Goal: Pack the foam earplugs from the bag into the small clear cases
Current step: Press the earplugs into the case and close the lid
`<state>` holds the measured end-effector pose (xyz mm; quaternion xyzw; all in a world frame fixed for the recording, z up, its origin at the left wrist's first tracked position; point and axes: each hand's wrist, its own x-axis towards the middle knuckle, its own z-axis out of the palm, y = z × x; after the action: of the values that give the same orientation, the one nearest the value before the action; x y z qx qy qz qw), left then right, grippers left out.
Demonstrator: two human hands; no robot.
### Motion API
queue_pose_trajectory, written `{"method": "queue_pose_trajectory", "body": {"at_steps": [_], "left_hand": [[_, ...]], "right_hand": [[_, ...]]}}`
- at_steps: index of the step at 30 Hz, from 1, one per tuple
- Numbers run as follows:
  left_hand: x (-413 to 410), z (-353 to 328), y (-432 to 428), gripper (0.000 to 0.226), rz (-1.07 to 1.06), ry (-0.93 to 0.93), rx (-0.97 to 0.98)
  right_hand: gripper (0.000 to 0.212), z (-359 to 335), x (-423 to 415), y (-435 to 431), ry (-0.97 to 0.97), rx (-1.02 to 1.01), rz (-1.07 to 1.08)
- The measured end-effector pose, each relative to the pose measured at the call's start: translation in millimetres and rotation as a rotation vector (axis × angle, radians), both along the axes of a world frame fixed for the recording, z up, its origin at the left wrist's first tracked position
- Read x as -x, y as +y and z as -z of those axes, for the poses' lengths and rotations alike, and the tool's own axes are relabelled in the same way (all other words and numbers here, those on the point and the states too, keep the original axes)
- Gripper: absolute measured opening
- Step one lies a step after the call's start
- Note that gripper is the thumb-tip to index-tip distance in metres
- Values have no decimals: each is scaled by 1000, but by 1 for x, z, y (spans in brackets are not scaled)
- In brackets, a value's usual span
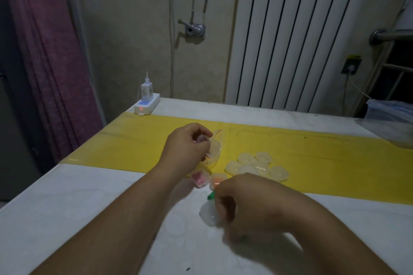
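Head camera: we see our left hand (187,147) curled round the crumpled clear plastic bag (215,150) above the yellow strip (134,140) on the white table (89,196). Our right hand (248,203) pinches a green foam earplug (211,195) over a small clear case (209,215), seemingly open (blur hides its lid). A pink-filled case (199,179) and an orange-filled case (218,179) lie between the hands, and a cluster of empty clear cases (257,165) sits just beyond.

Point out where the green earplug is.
Head view, low centre: the green earplug pokes out of the right hand, just above the clear case at that hand and below the orange-filled case.
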<state>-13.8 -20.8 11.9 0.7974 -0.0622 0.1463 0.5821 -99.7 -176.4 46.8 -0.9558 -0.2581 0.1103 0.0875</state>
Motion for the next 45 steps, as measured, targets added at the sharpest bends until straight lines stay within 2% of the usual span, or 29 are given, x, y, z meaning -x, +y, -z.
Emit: {"method": "queue_pose_trajectory", "body": {"at_steps": [4,6,10,16,21,26,29,32,36,39,41,43,45], "left_hand": [[-2,0,2,24,-27,-24,0],[-3,0,2,25,-29,-26,1],[-2,1,1,26,-20,-31,11],[-2,0,2,25,-19,-27,-2],[-3,2,1,25,-9,-25,-4],[-5,4,2,21,-17,-34,-40],[-3,2,2,23,-11,-26,-27],[0,0,2,22,-11,-17,-31],[0,1,1,28,6,-18,-83],[1,2,-1,26,-15,-82,-290],[3,3,-3,24,-25,-153,-412],[4,3,-6,23,-7,-196,-452],[6,2,-8,24,32,-192,-424]], "right_hand": [[14,-1,-17,-17,-51,-463,158],[15,3,-22,-16,-84,-554,199],[20,20,-31,-7,-135,-401,144],[14,26,-37,-7,-87,-378,125],[33,28,-40,3,-176,-107,31],[23,36,-37,8,-232,-63,-6],[16,34,-40,5,-234,-153,28],[8,29,-42,-3,-226,-336,134],[16,28,-44,-13,-247,-551,285],[21,28,-46,-18,-246,-800,374],[20,28,-46,-18,-269,-896,376],[17,28,-45,-15,-264,-959,360],[21,30,-46,-12,-304,-930,354]]}}
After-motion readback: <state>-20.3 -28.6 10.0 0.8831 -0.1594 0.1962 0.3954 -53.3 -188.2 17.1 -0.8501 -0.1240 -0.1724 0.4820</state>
